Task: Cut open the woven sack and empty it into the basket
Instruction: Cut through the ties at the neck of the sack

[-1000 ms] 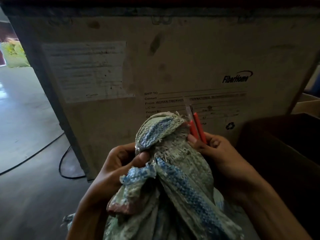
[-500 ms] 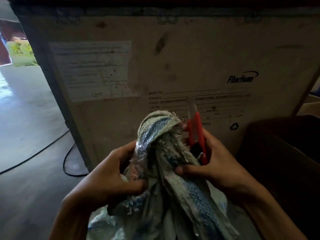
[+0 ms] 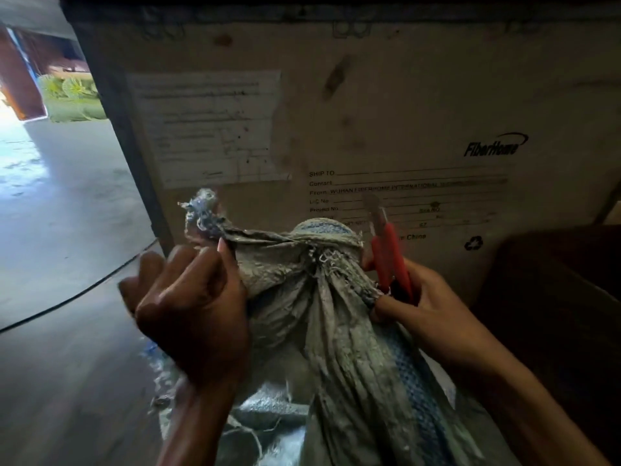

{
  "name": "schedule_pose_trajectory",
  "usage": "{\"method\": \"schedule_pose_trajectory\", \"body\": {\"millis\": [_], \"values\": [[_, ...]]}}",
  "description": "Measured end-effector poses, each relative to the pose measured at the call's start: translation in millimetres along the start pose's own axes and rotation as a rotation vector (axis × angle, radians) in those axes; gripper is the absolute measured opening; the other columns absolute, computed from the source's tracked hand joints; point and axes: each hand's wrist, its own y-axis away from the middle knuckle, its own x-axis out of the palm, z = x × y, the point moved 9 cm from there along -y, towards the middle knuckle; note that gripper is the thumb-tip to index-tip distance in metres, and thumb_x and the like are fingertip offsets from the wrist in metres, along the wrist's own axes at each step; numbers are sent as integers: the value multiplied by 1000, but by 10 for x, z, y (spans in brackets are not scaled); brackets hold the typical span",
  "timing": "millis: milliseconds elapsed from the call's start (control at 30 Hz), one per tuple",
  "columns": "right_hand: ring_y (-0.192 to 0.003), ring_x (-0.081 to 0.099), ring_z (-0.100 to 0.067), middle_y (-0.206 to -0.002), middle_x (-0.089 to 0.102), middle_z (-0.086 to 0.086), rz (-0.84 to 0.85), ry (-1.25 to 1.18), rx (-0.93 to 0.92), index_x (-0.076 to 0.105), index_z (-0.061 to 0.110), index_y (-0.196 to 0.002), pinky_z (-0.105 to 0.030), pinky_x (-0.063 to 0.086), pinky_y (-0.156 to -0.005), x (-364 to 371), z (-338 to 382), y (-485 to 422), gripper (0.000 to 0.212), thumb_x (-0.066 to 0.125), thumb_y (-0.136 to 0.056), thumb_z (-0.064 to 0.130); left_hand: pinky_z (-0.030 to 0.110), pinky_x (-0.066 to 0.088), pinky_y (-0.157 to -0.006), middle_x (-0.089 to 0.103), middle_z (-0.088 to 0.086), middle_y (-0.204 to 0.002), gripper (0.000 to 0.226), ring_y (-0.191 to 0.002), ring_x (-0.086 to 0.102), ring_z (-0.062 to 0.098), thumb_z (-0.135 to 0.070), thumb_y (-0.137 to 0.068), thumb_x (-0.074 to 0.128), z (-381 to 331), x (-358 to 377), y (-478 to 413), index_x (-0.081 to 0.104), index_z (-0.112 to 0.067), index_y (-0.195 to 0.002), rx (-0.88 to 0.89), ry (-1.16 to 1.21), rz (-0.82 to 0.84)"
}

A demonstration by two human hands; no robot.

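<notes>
A dusty grey woven sack [image 3: 339, 331] with blue stripes fills the lower middle, its top tied in a knot [image 3: 322, 243]. My left hand [image 3: 191, 307] is clenched on a loose end of the sack's top and holds it stretched out to the left; the frayed tip [image 3: 201, 206] sticks up past my thumb. My right hand [image 3: 423, 311] grips a red-handled cutter [image 3: 389, 257], its blade pointing up beside the knot's right side, while its fingertips pinch the sack's neck. No basket can be told apart here.
A large FiberHome cardboard carton [image 3: 386, 112] stands right behind the sack. A dark brown box [image 3: 554, 297] is at the right. A black cable [image 3: 77, 290] runs over the grey floor on the left, toward a bright doorway.
My left hand has pulled a loose end of the sack's top out to the left, stretching it from the knot. My right hand with the cutter stays beside the knot.
</notes>
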Motion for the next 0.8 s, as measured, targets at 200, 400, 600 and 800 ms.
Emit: {"method": "schedule_pose_trajectory", "body": {"millis": [200,400,600,800], "values": [[-62,68,4,-65,72,13,-258,-78,179,73,39,-78,-24,47,-63,-28,-302,-42,28,62,-87,16,26,42,-64,64,-3,-69,40,-64,61,14,-54,-97,42,-46,519,203,70,-28,-88,-206,130,497],[-59,65,2,-64,70,9,-163,0,221,74,37,-86,-23,46,-64,32,-318,-52,19,61,-90,24,54,26,-121,37,-1,-161,78,-149,29,19,-69,-88,33,44,1031,584,20,-40,-159,-334,430,993],[-53,64,0,-58,69,9,-106,30,244,76,31,-64,-8,46,-49,99,-276,-33,26,63,-85,22,48,62,-71,77,-1,-81,26,-75,74,17,-38,-98,57,256,1064,551,73,-18,-93,-417,649,754],[-82,73,-27,-91,76,-14,-202,-10,122,76,17,-96,-44,57,-74,145,-126,25,65,61,-69,74,26,53,-53,72,-13,-64,48,-55,66,4,-65,-92,48,37,776,363,72,-25,-82,-82,155,542]]}}
